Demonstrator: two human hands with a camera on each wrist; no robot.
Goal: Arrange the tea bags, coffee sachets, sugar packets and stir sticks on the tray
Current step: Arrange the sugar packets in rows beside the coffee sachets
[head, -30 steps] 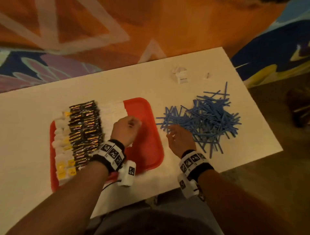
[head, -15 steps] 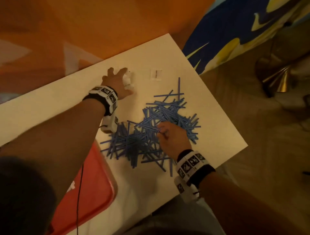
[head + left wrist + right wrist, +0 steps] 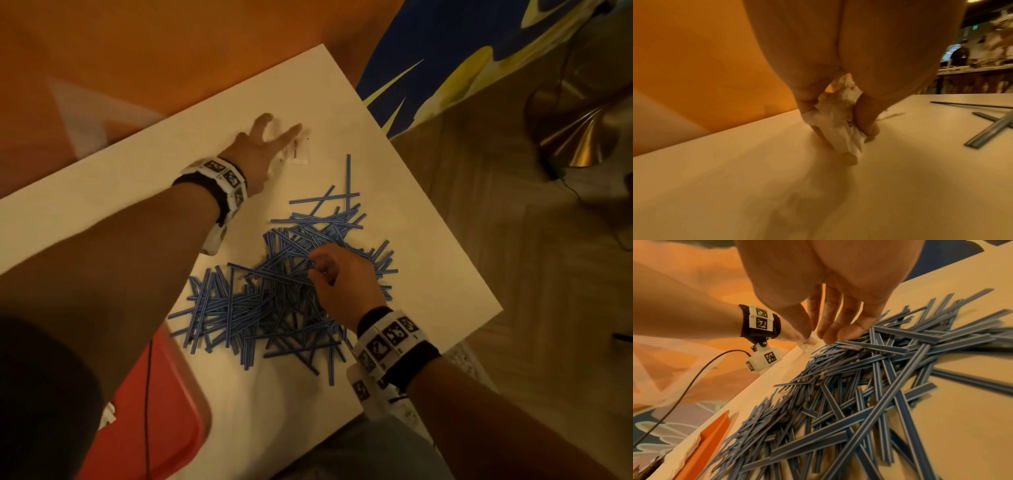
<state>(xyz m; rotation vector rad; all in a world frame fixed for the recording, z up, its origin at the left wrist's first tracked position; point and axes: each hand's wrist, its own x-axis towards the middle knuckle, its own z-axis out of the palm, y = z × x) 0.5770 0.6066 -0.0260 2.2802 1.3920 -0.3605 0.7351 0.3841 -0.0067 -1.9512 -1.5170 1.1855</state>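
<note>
The red tray (image 3: 161, 411) sits at the left, near the front edge of the white table (image 3: 102, 192). Only its corner shows. The left hand (image 3: 255, 154) reaches far across the table. In the left wrist view its thumb and fingers (image 3: 807, 105) pinch a few white paper packets (image 3: 836, 128), with their low end down near the table. One more white packet (image 3: 300, 153) lies flat just beside that hand. To the right is a big messy pile of blue stir sticks (image 3: 274, 294) on the table, not on the tray. The right hand (image 3: 346, 287) rests on top of the pile. Its fingers (image 3: 849, 332) are bent a little and touch the sticks, but I cannot tell if they hold one.
</note>
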